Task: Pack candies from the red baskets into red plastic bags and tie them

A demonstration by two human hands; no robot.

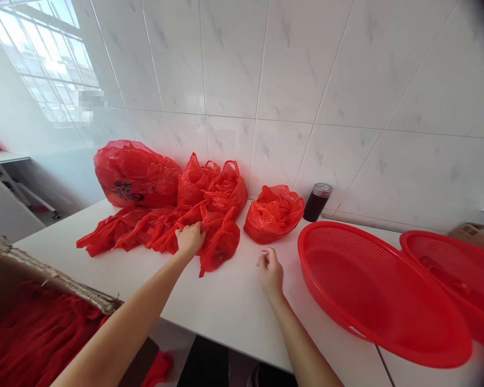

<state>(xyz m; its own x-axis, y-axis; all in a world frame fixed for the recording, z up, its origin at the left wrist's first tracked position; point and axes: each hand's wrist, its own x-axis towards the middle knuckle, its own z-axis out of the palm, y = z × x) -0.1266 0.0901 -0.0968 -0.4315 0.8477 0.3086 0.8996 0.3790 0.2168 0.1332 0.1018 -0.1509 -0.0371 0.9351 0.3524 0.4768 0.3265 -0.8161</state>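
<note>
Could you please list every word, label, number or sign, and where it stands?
"福", apparently: large red plastic bag, in black; smaller mark beside, unreadable.
Silver lid, black cylindrical flask: emblem, too small.
Oval red plastic basket: white label, too small.
Any others: too small or blurred.

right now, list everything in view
tiled wall: 1, white and grey, behind
table: 1, white, centre
window, perhaps reflected: 1, bright, upper left
bulging bag: 1, red, black print, back left
upright bags: about 2, red, right of it
limp bags: several, red, in front of those
flask: 1, dark, silver lid, by wall
rounded bag: 1, red, left of flask
baskets: 2, red, right
open box: 1, brown, lower left
material: one heap, red, inside it
side table: 1, pale, far left
cardboard: 1, brown, right edge
unclear item: 1, red, below table
left hand: 1, bare, on limp bags
right hand: 1, bare, near rounded bag
</note>
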